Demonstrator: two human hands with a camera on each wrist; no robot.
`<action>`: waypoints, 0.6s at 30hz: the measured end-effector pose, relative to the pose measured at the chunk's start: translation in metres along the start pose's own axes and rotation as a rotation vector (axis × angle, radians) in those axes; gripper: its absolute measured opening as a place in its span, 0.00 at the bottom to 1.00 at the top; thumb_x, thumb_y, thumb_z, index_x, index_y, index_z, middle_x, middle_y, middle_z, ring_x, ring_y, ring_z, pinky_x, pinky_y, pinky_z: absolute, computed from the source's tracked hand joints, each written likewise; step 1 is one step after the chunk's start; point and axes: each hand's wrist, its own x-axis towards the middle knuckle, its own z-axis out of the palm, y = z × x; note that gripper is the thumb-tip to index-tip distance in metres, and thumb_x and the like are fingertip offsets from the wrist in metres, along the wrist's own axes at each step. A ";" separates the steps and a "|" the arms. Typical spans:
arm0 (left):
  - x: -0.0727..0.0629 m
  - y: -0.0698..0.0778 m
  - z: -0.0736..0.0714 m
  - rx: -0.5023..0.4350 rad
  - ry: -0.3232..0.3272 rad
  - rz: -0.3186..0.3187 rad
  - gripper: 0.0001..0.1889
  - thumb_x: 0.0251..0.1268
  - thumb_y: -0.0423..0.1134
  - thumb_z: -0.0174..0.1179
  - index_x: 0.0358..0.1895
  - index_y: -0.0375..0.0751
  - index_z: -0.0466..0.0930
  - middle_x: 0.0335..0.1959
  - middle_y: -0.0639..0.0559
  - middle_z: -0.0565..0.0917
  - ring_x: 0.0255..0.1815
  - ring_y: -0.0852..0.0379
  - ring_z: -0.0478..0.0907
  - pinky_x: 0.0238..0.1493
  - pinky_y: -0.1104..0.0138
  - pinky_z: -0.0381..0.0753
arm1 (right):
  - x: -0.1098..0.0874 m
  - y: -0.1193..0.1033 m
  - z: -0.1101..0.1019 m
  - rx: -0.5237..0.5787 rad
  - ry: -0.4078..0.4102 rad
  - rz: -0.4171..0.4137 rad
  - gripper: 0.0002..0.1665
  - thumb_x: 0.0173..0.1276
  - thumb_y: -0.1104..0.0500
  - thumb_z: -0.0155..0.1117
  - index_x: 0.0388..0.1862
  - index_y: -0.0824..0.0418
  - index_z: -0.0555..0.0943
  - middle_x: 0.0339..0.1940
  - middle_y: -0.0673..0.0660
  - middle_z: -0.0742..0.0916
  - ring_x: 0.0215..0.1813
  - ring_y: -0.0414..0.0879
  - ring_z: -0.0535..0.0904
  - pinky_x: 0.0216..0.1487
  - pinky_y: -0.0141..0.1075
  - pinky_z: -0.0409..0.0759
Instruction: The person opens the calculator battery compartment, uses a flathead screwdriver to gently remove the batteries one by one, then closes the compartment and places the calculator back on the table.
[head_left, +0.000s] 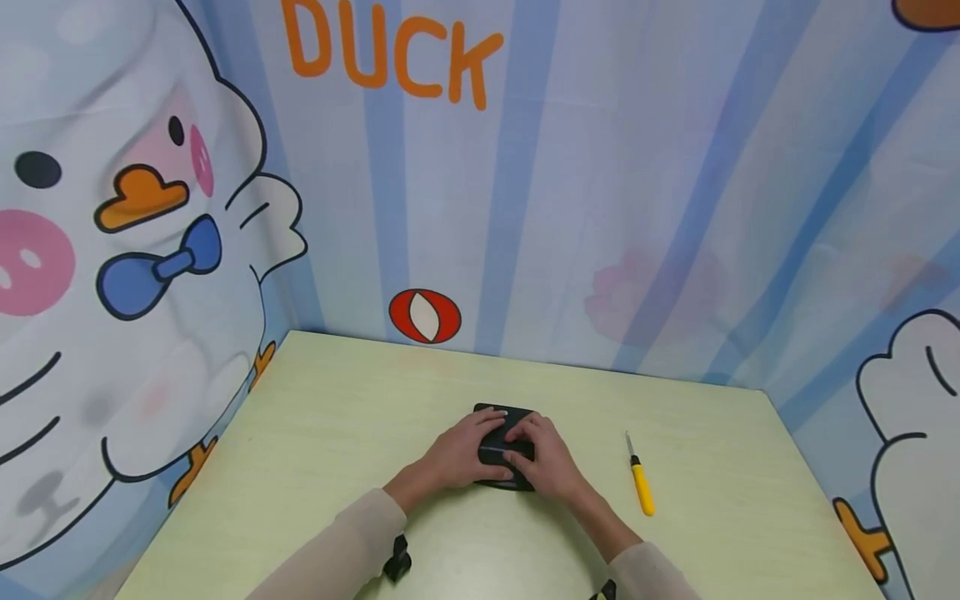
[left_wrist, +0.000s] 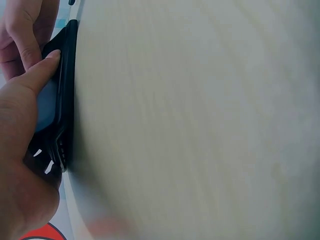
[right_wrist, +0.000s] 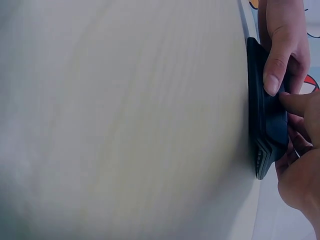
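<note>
A flat black plastic case (head_left: 493,454) with rounded edges lies on the table between both hands. My left hand (head_left: 465,450) holds its left side, thumb across the near part and fingers over the far part of the top. From the right, my right hand (head_left: 551,462) grips it with bent fingers, thumb and index finger touching the upper face. The right wrist view shows the case (right_wrist: 270,125) side-on, with a ribbed or slotted corner. To the right of the hands lies a screwdriver (head_left: 642,487) with a yellow handle, its thin shaft pointing away.
The pale wooden table (head_left: 360,392) ends at a printed curtain (head_left: 450,208) behind it and at both sides. Small black pieces (head_left: 397,558) sit at both wrists, under the sleeves.
</note>
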 end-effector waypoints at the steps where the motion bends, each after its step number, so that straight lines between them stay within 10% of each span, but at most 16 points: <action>1: 0.000 0.000 0.000 0.000 0.001 0.001 0.48 0.64 0.64 0.72 0.81 0.42 0.68 0.82 0.44 0.66 0.82 0.44 0.63 0.75 0.47 0.70 | 0.000 0.000 0.000 0.001 0.005 -0.003 0.09 0.69 0.65 0.76 0.45 0.59 0.85 0.48 0.54 0.81 0.59 0.53 0.76 0.65 0.54 0.76; 18: -0.001 0.003 -0.002 -0.012 0.006 -0.001 0.47 0.64 0.63 0.73 0.80 0.42 0.68 0.82 0.43 0.66 0.81 0.43 0.63 0.75 0.46 0.70 | -0.002 0.000 0.002 0.025 0.025 0.014 0.10 0.69 0.66 0.76 0.45 0.58 0.85 0.48 0.53 0.81 0.59 0.52 0.76 0.66 0.54 0.76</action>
